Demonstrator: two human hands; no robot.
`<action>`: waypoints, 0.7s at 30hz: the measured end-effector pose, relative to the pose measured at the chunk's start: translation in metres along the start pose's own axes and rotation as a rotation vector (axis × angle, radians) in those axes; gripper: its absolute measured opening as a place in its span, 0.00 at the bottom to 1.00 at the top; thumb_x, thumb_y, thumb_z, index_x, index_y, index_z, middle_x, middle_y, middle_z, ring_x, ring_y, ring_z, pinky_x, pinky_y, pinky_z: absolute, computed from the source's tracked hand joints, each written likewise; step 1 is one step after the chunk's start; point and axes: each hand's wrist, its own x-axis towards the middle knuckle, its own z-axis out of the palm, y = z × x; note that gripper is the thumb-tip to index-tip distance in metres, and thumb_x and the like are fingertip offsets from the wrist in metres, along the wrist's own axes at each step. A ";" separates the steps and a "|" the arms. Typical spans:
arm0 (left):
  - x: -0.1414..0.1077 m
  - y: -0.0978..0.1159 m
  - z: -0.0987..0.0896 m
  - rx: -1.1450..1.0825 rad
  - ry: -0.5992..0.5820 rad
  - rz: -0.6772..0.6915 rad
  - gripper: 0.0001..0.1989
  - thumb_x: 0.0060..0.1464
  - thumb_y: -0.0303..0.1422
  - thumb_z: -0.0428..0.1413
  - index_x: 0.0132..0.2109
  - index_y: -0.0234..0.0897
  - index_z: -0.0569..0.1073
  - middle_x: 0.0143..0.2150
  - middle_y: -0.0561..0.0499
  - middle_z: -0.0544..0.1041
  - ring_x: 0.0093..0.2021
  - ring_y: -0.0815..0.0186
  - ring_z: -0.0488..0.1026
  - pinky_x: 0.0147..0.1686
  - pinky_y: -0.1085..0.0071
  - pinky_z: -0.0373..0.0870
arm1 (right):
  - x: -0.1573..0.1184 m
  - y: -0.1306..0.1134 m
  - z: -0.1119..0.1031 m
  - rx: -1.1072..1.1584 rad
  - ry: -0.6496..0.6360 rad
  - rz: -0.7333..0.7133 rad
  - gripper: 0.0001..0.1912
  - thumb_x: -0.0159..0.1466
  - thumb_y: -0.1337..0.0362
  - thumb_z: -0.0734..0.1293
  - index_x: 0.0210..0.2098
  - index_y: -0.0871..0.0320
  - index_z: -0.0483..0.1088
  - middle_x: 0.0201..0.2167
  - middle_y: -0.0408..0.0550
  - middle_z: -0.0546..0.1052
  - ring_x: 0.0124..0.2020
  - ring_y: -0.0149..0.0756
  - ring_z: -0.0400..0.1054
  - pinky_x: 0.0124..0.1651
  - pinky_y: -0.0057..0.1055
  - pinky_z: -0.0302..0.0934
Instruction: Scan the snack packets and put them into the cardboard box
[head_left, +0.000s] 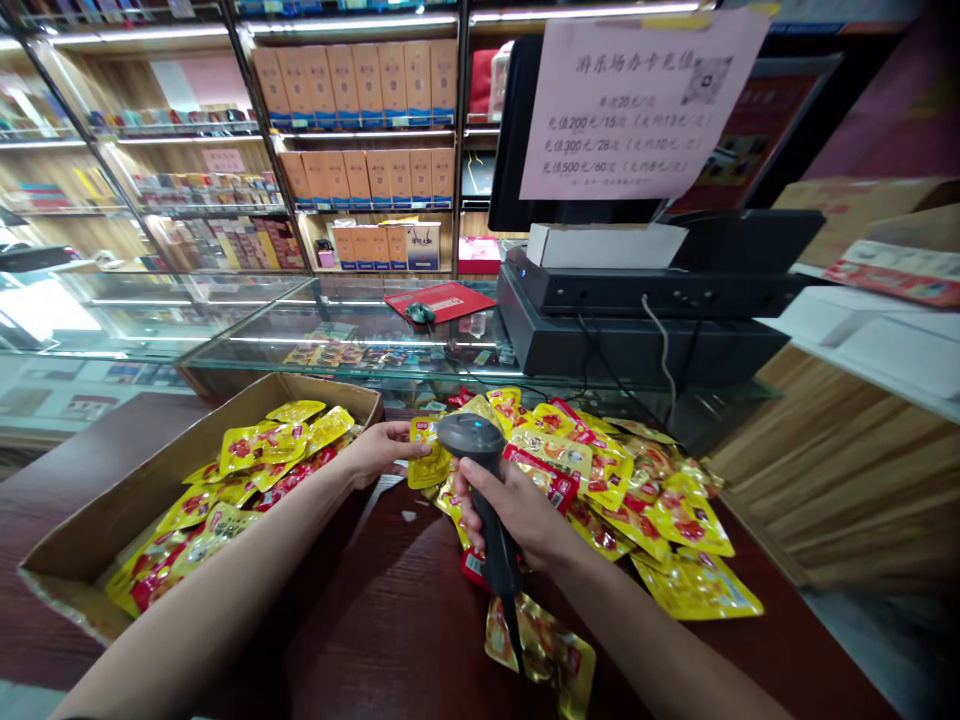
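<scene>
While the right hand (pixel 510 510) was clamped around the handle of a black handheld barcode scanner (pixel 469 435), the head of the scanner stood upright above the fist, a hold that appeared to keep it clear of the packets below. The left hand (pixel 382 452) reached across with its fingers closed on the edge of a yellow foil snack packet (pixel 429 455), which was held just beside the scanner's head, probably so that its printed face stayed exposed. The two hands were near each other but not touching. Beneath and to the right lay a loose heap of yellow packets (pixel 622 490), spread on a dark wood counter (pixel 390 630), where the spread left many printed faces visible. To the left, an open cardboard box (pixel 330 390) held similar packets (pixel 247 450), its walls keeping them apart from the heap. Beyond both stood a glass display case (pixel 337 325), topped by a red mat (pixel 442 298) and a computer mouse (pixel 420 313). A black point-of-sale terminal (pixel 637 340) stood at the right, within easy reach of the counter.
</scene>
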 end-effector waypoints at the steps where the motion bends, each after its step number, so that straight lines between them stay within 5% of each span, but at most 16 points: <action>1: 0.000 0.000 0.000 0.005 0.003 -0.002 0.24 0.35 0.38 0.69 0.43 0.39 0.77 0.43 0.46 0.79 0.40 0.61 0.77 0.37 0.67 0.73 | 0.000 0.000 0.000 0.002 -0.002 -0.002 0.20 0.60 0.46 0.63 0.31 0.57 0.61 0.15 0.37 0.66 0.13 0.26 0.61 0.18 0.23 0.55; 21: 0.001 -0.001 0.001 0.035 0.028 0.015 0.26 0.35 0.39 0.69 0.44 0.38 0.76 0.42 0.47 0.79 0.40 0.62 0.76 0.39 0.67 0.72 | 0.000 0.003 0.001 0.109 -0.038 -0.048 0.19 0.61 0.47 0.64 0.35 0.59 0.64 0.17 0.37 0.67 0.14 0.26 0.60 0.17 0.24 0.56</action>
